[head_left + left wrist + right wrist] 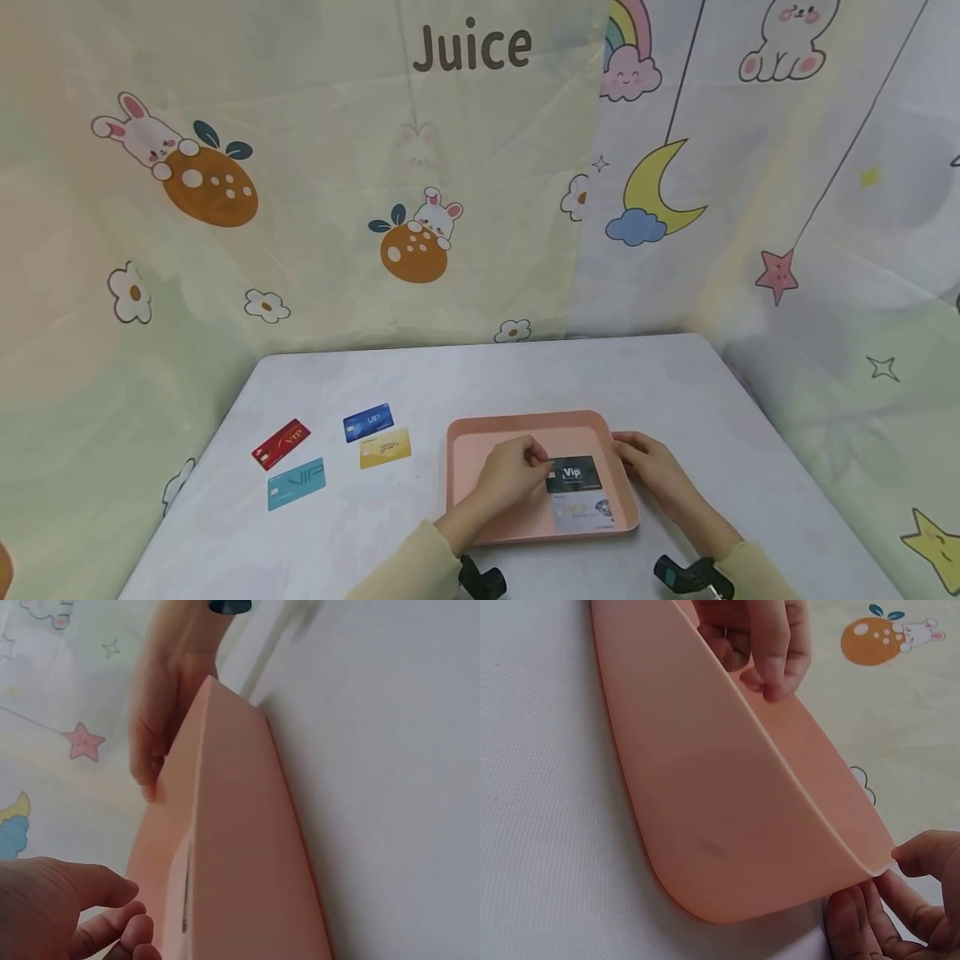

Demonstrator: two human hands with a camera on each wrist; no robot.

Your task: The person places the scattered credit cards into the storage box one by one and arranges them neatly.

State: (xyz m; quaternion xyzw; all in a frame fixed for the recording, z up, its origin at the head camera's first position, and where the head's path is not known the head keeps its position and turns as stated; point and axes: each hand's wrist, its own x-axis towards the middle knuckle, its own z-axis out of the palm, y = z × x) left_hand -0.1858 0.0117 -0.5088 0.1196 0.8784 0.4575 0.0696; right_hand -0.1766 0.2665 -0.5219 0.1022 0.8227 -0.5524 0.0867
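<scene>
A pink tray lies on the table. Inside its right half, a black "Vip" card lies above a silver-white card. My left hand hovers over the tray, fingers loosely bent, close to the black card's left edge. In the left wrist view, nothing shows between the left thumb and fingertips; whether they touch the card is unclear. My right hand pinches the tray's right wall, thumb at the rim and fingers outside, as the right wrist view shows.
Left of the tray on the white table lie a red card, a teal card, a blue card and a yellow card. A printed cloth backdrop stands behind the table.
</scene>
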